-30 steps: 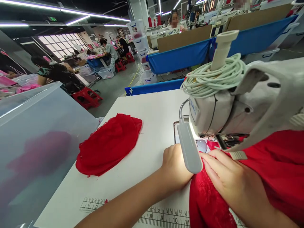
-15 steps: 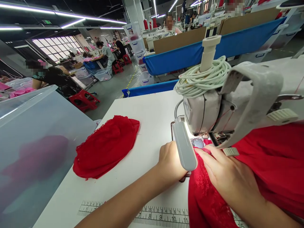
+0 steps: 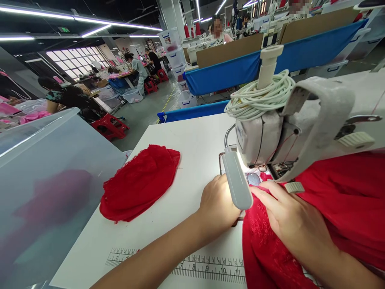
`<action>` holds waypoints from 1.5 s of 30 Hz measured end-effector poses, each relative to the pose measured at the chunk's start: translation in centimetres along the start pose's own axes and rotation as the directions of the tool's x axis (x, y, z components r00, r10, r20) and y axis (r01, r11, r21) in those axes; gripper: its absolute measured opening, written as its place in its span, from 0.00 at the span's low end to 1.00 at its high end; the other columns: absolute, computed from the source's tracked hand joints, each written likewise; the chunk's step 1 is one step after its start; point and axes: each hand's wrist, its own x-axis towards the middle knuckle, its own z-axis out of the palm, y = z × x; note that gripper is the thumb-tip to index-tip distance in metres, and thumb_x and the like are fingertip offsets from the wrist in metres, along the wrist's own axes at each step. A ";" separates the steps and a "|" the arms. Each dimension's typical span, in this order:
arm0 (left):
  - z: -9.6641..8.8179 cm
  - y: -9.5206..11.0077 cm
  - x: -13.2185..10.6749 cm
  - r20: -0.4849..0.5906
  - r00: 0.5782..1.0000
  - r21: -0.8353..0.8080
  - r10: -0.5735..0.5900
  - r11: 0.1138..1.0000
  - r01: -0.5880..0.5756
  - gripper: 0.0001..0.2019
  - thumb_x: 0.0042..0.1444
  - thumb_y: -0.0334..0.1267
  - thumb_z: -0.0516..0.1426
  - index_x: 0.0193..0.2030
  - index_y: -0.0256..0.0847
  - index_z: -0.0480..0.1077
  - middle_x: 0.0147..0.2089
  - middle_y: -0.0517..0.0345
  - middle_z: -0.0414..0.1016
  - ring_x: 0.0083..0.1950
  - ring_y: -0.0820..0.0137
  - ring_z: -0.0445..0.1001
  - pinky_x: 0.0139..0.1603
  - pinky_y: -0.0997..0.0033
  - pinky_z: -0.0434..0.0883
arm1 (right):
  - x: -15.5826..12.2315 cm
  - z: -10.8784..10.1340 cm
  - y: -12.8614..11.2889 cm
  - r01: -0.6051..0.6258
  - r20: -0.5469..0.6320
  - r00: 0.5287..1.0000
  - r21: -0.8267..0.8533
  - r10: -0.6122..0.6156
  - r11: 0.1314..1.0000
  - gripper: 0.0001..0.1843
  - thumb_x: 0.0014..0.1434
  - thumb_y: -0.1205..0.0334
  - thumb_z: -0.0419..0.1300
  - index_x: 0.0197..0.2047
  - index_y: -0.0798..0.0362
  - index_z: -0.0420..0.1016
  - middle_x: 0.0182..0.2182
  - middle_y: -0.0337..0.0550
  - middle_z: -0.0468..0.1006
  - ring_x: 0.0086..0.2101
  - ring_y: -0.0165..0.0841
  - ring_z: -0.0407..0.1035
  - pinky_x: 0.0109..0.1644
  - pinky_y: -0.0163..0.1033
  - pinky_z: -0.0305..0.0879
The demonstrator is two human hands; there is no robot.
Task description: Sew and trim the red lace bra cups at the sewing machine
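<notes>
Under the sewing machine's head point(image 3: 258, 136) lies a red lace garment point(image 3: 264, 241), which spreads down over the table edge and right beneath the arm. My right hand point(image 3: 294, 216) rests palm down on it, thumb and fingers stretched toward the presser foot area, which is partly hidden. My left hand point(image 3: 216, 202) is bent at the left of the needle area, its fingers hidden behind a grey lamp point(image 3: 237, 180); what it touches there cannot be seen. A folded pile of red lace pieces point(image 3: 141, 182) lies on the white table point(image 3: 195, 140), left of my left hand.
A translucent plastic bin point(image 3: 90, 148) stands along the table's left side. A printed ruler point(image 3: 210, 269) runs along the front. Coiled pale cord point(image 3: 261, 96) sits on the machine. Beyond are a blue cloth trough point(image 3: 225, 72), a red stool point(image 3: 111, 126) and people at other machines.
The whole view has shifted slightly, so the table and pile appear a little further right. Both hands stay at the machine in nearly the same positions, the right still on the red garment.
</notes>
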 end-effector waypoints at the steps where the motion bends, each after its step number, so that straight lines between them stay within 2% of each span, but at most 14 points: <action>1: 0.2 0.0 -0.1 0.035 0.999 -0.046 -0.013 0.999 0.015 0.03 0.50 0.34 0.57 0.29 0.42 0.65 0.24 0.61 0.66 0.24 0.71 0.66 0.27 0.71 0.63 | 0.0 0.0 0.0 0.001 -0.010 1.000 0.014 -0.001 1.000 0.22 0.60 0.76 0.46 0.45 0.55 0.80 0.39 0.44 0.82 0.26 0.33 0.73 0.25 0.38 0.64; 5: 0.4 -0.2 0.1 0.222 0.969 -0.338 -0.106 0.924 0.179 0.09 0.48 0.37 0.59 0.30 0.43 0.61 0.20 0.65 0.61 0.20 0.73 0.61 0.21 0.74 0.57 | -0.2 -0.1 0.0 0.004 -0.087 0.996 0.075 0.003 0.997 0.20 0.62 0.74 0.47 0.46 0.56 0.79 0.38 0.45 0.81 0.32 0.34 0.75 0.31 0.37 0.69; 9: 0.1 -0.6 0.5 0.261 0.956 -0.549 -0.133 0.795 0.260 0.14 0.46 0.41 0.62 0.28 0.41 0.59 0.18 0.68 0.58 0.20 0.78 0.56 0.22 0.76 0.55 | -0.3 -0.1 -0.2 0.015 -0.132 0.991 0.122 0.001 0.992 0.19 0.62 0.76 0.47 0.48 0.59 0.77 0.39 0.48 0.80 0.35 0.35 0.75 0.35 0.37 0.69; 11: -0.1 -0.8 0.6 0.325 0.933 -0.537 -0.151 0.783 0.314 0.15 0.46 0.43 0.63 0.28 0.40 0.60 0.17 0.68 0.59 0.20 0.79 0.55 0.23 0.77 0.56 | -0.4 -0.2 -0.2 0.017 -0.122 0.993 0.134 -0.001 0.991 0.20 0.61 0.77 0.48 0.48 0.59 0.77 0.39 0.49 0.80 0.36 0.35 0.75 0.35 0.37 0.70; 14: -0.5 -0.8 0.6 0.418 0.889 -0.434 -0.190 0.817 0.379 0.16 0.46 0.46 0.63 0.26 0.39 0.62 0.16 0.66 0.60 0.19 0.79 0.57 0.23 0.76 0.60 | -0.5 -0.2 -0.3 0.026 -0.113 0.994 0.138 -0.010 0.990 0.20 0.61 0.77 0.47 0.47 0.58 0.77 0.39 0.50 0.79 0.35 0.36 0.75 0.35 0.37 0.70; 17: -0.9 -0.5 0.9 0.433 0.870 -0.394 -0.237 0.818 0.419 0.18 0.45 0.47 0.65 0.25 0.38 0.62 0.16 0.66 0.62 0.18 0.80 0.59 0.22 0.79 0.60 | -0.5 -0.2 -0.3 0.039 -0.112 0.993 0.164 -0.021 0.986 0.19 0.61 0.76 0.47 0.46 0.59 0.77 0.37 0.51 0.79 0.34 0.35 0.75 0.34 0.37 0.71; 21: -1.4 0.1 1.5 0.434 0.848 -0.325 -0.303 0.826 0.461 0.14 0.47 0.42 0.64 0.25 0.37 0.64 0.16 0.64 0.65 0.17 0.79 0.63 0.20 0.79 0.63 | -0.5 -0.2 -0.2 0.042 -0.100 0.995 0.205 -0.021 0.978 0.19 0.62 0.76 0.46 0.46 0.58 0.77 0.36 0.50 0.79 0.35 0.35 0.75 0.36 0.36 0.72; 24: -1.4 0.1 1.6 0.423 0.855 -0.272 -0.300 0.858 0.435 0.12 0.49 0.38 0.61 0.22 0.38 0.62 0.14 0.62 0.65 0.15 0.75 0.65 0.19 0.75 0.67 | -0.5 -0.2 -0.3 0.017 -0.073 0.997 0.213 -0.001 0.977 0.19 0.62 0.75 0.46 0.46 0.56 0.76 0.36 0.48 0.79 0.33 0.33 0.75 0.36 0.35 0.71; 29: -1.1 -0.2 1.3 0.353 0.913 -0.258 -0.204 0.917 0.304 0.07 0.49 0.33 0.59 0.26 0.39 0.63 0.16 0.65 0.64 0.17 0.73 0.68 0.18 0.76 0.68 | -0.6 0.1 -0.2 0.000 -0.066 0.998 0.142 0.009 0.990 0.19 0.61 0.75 0.47 0.45 0.54 0.77 0.35 0.45 0.80 0.30 0.32 0.75 0.30 0.34 0.68; 32: -1.0 -0.1 1.0 0.354 0.920 -0.244 -0.170 0.933 0.266 0.05 0.49 0.33 0.58 0.30 0.39 0.63 0.18 0.66 0.64 0.18 0.74 0.67 0.19 0.75 0.69 | -0.5 0.2 -0.2 -0.009 -0.061 0.998 0.100 0.015 0.995 0.19 0.61 0.73 0.48 0.44 0.53 0.78 0.33 0.44 0.80 0.29 0.32 0.75 0.29 0.34 0.66; 36: -0.9 0.3 0.9 0.322 0.933 -0.196 -0.160 0.953 0.231 0.05 0.53 0.36 0.55 0.29 0.41 0.62 0.19 0.63 0.65 0.19 0.73 0.68 0.20 0.74 0.68 | -0.3 0.1 -0.2 -0.038 -0.066 0.997 0.074 0.043 0.997 0.19 0.62 0.72 0.48 0.44 0.52 0.79 0.34 0.43 0.80 0.28 0.31 0.74 0.27 0.34 0.65; 41: -0.6 0.4 1.2 0.184 0.974 0.059 -0.130 0.991 0.121 0.07 0.55 0.36 0.52 0.27 0.44 0.59 0.16 0.65 0.63 0.15 0.72 0.64 0.21 0.72 0.64 | -0.2 0.2 0.0 -0.033 -0.044 0.998 0.048 0.035 0.998 0.20 0.61 0.73 0.48 0.43 0.51 0.80 0.35 0.43 0.80 0.25 0.28 0.71 0.25 0.33 0.62; 45: 0.0 0.3 1.6 0.115 0.993 0.275 0.001 0.961 -0.032 0.09 0.53 0.33 0.52 0.24 0.44 0.56 0.17 0.65 0.62 0.18 0.71 0.63 0.27 0.70 0.63 | -0.2 0.3 0.0 -0.017 -0.031 0.999 -0.038 0.016 0.999 0.21 0.60 0.75 0.47 0.43 0.52 0.80 0.33 0.42 0.80 0.23 0.28 0.70 0.24 0.34 0.60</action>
